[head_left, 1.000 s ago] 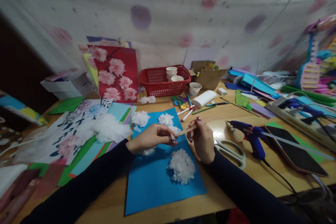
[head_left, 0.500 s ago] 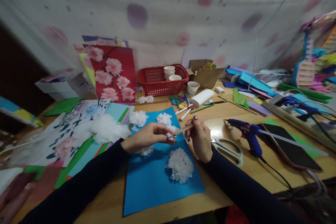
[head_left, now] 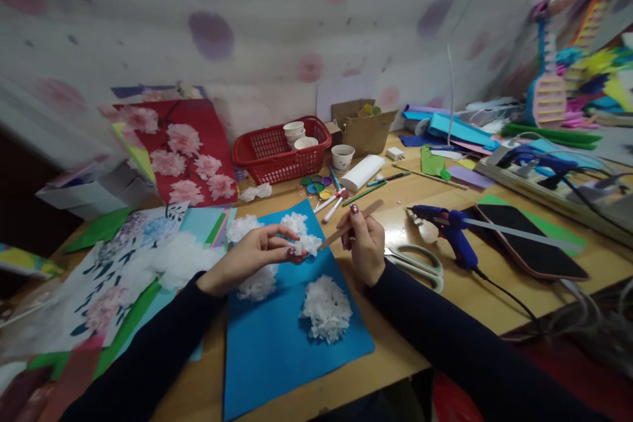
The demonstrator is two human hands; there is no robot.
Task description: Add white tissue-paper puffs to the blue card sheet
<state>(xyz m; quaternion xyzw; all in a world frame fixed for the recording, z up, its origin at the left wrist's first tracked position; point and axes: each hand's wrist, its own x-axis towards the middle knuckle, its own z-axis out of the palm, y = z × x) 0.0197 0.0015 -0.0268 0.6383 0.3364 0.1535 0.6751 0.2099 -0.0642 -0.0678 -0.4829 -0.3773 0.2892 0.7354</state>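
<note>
Matt blue paper, seemingly smooth wooden table

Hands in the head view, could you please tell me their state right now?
Left hand: at a white paper flower; grip cannot be told.
Right hand: closed on a flat stick.

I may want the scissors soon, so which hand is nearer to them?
The right. The right hand, holding a stick, is just left of the scissors; the left hand is farther left, over the blue sheet.
</note>
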